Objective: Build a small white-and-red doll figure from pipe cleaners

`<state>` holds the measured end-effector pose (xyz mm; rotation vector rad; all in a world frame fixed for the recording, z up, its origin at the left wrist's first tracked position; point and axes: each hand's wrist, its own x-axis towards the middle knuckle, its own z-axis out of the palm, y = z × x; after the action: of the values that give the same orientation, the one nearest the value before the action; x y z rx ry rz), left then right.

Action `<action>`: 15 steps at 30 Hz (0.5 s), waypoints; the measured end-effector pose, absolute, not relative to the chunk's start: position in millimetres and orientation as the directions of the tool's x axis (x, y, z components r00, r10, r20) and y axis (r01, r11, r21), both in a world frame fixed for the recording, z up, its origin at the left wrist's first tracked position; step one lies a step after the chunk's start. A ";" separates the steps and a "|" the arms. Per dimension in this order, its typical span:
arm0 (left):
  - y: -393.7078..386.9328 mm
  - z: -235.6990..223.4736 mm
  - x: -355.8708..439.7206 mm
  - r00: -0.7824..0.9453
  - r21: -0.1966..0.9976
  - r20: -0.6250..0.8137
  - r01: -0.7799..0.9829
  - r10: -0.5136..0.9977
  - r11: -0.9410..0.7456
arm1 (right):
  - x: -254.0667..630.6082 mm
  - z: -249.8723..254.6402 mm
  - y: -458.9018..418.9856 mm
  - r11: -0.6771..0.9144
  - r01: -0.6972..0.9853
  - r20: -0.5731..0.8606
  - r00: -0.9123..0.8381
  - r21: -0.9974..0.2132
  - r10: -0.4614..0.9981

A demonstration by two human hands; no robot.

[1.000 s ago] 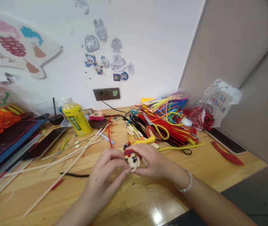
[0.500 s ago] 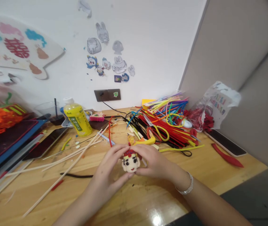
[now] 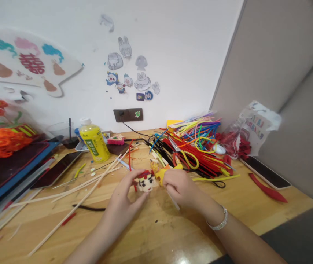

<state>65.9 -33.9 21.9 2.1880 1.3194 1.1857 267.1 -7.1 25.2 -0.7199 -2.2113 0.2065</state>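
My left hand [image 3: 123, 200] pinches a small fuzzy doll head [image 3: 144, 182] with a cream face, black eyes and red hair, a little above the wooden table [image 3: 156, 234]. My right hand [image 3: 181, 189] is just right of the head and apart from it, fingers curled. Its fingertips are by a yellow piece [image 3: 160, 173]; whether they grip it is hidden. A thin white stick [image 3: 174, 203] pokes out under this hand. A silver bracelet [image 3: 219, 223] is on the right wrist.
A heap of coloured pipe cleaners [image 3: 197, 146] lies behind the hands. A yellow bottle [image 3: 94, 143] stands at back left. Long wooden sticks [image 3: 76, 190] and a black pipe cleaner [image 3: 87, 208] lie left. A phone [image 3: 266, 171] and red tool [image 3: 268, 183] lie right.
Both hands held the doll head before. Now only the left holds it and has shifted it slightly left. The right hand has come off it. The camera has tilted down and right.
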 end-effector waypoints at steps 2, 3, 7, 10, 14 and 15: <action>-25.5 18.8 62.7 0.197 0.625 0.444 0.631 0.874 -0.459 | 268.3 22.5 -4.2 0.801 0.445 0.641 -0.489 -0.400 0.591; -20.0 17.0 59.3 0.180 0.613 0.419 0.667 0.890 -0.424 | 269.0 21.7 -2.9 0.787 0.444 0.636 -0.470 -0.429 0.612; 5.6 10.9 35.4 0.117 0.582 0.349 0.750 0.930 -0.313 | 270.6 19.8 -0.3 0.720 0.461 0.584 -0.423 -0.519 0.692; 20.3 8.2 14.1 0.094 0.583 0.322 0.764 0.942 -0.276 | 269.0 18.0 0.5 0.695 0.489 0.546 -0.432 -0.527 0.718; 29.5 2.9 -4.2 0.006 0.597 0.288 0.780 0.958 -0.184 | 264.8 15.4 2.3 0.704 0.502 0.550 -0.442 -0.503 0.708; 30.8 1.3 -6.5 -0.007 0.604 0.283 0.778 0.959 -0.173 | 263.9 14.9 2.8 0.707 0.502 0.554 -0.443 -0.498 0.705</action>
<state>-6.5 30.8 1.3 2.0000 1.8186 0.9541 263.9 2.8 14.9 -0.9160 -2.1367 0.3345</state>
